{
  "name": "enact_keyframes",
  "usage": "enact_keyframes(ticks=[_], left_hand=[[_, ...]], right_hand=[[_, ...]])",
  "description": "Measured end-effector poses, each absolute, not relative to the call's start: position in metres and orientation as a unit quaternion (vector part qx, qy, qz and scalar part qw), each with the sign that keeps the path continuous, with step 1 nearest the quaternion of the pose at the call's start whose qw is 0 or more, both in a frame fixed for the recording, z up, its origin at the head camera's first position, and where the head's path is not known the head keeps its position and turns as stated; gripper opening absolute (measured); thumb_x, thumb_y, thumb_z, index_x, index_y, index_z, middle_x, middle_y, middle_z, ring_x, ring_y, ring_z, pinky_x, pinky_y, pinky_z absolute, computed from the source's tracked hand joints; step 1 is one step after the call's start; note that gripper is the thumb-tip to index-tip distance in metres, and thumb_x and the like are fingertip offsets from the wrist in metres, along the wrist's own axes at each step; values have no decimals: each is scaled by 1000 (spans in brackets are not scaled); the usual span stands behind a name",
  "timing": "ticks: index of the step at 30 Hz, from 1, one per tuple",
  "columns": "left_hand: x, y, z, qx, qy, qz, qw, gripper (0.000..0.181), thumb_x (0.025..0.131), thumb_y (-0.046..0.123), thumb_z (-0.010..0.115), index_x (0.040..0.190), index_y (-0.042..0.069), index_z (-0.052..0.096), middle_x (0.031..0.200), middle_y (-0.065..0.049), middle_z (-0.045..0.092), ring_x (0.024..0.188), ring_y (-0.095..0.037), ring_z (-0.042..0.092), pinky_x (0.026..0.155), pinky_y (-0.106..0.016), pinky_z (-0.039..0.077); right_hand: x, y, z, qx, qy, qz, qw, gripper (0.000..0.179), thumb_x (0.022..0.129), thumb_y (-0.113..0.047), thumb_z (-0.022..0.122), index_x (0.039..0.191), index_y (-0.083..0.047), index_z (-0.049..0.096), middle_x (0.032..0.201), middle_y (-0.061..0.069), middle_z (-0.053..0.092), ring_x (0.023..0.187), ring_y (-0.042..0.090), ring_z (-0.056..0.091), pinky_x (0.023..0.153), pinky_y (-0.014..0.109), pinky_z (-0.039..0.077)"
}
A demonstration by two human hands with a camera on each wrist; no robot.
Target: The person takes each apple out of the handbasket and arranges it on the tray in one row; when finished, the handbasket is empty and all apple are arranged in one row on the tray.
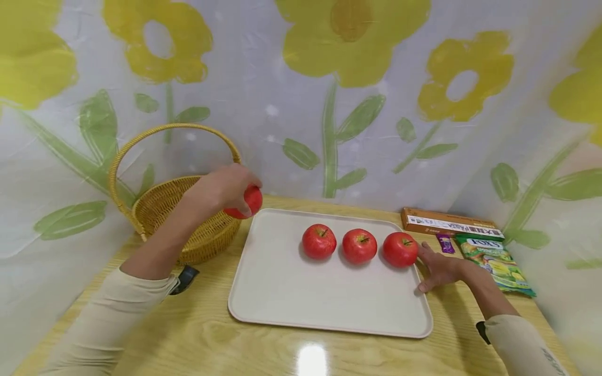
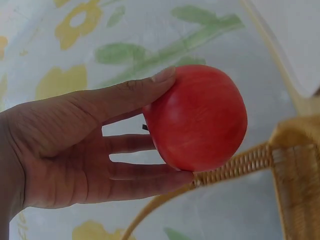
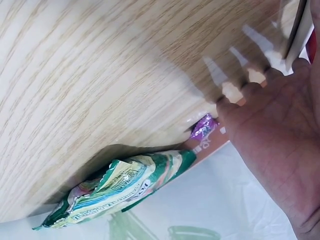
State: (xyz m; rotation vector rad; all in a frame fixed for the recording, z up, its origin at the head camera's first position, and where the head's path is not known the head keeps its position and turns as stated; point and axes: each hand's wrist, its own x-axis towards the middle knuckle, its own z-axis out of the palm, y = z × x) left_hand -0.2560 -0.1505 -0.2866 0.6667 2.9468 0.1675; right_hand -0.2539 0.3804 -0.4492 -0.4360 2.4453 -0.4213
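My left hand (image 1: 224, 184) grips a red apple (image 1: 254, 199) between thumb and fingers, at the right rim of the wicker basket (image 1: 213, 245). In the left wrist view the apple (image 2: 200, 120) is held out at the fingertips, its short dark stem towards the palm. Three more apples stand in a row on the white tray (image 1: 301, 297): a left one (image 1: 319, 242), a middle one (image 1: 359, 246) and a right one (image 1: 400, 249). At the tray's right edge lies my right hand (image 1: 443, 268), fingers spread, beside the right apple.
Behind my right hand lie an orange-brown box (image 1: 451, 223), a small purple candy wrapper (image 1: 445, 244) and a green Fox's candy bag (image 1: 494, 262). The basket's tall handle (image 1: 174, 125) arches over its opening. A flower-patterned curtain (image 1: 254, 104) hangs behind the wooden table (image 1: 211, 344).
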Motion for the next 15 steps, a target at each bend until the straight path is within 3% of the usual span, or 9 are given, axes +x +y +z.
enact_keyframes(ticks=[15], left_hand=[[-261,-101,-351,259,959,21,113,58,81,18,89,134,8,69,130,-14,69,120,-31,61,93,-42,63]], right_hand=[[-249,386,-444,-161,925,-164,304,134,79,-59,83,164,4,1,166,43,-6,151,68,-7,114,86,5]])
